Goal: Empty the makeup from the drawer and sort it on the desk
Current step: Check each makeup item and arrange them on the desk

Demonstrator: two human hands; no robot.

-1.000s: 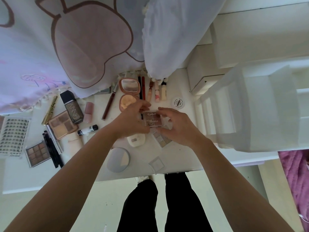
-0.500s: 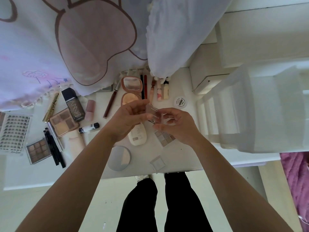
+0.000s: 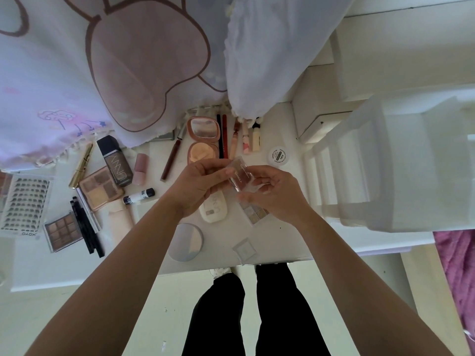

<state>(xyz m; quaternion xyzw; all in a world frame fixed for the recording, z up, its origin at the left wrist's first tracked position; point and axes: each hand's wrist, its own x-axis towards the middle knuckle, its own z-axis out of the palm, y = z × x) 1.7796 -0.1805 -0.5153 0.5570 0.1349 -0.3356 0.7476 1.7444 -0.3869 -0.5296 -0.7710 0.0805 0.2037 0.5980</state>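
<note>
A small clear-lidded brown palette (image 3: pixel 239 176) is held above the white desk (image 3: pixel 277 242) between both hands. My left hand (image 3: pixel 198 186) pinches its left edge with thumb and fingertips. My right hand (image 3: pixel 273 195) grips its right and lower side with curled fingers. Under the hands lie a white oval compact (image 3: pixel 214 209) and a small pale eyeshadow quad (image 3: pixel 254 214). Behind them an open peach compact (image 3: pixel 203 141) lies on the desk. The white drawer unit (image 3: pixel 385 165) stands at the right.
Sorted makeup covers the desk's left: lash tray (image 3: pixel 24 201), two brown palettes (image 3: pixel 63 232), black pencils (image 3: pixel 87 227), foundation bottle (image 3: pixel 115 161), gold tube (image 3: pixel 81 164). Pencils and small tubes (image 3: pixel 246 138) line the back, a round jar (image 3: pixel 280 156) beside them. A round compact (image 3: pixel 185 241) and clear square (image 3: pixel 245 249) sit near the front edge. Curtains hang behind.
The palette has been lifted off the desk and tilted upright between both hands; the white oval compact and pale quad beneath are uncovered.
</note>
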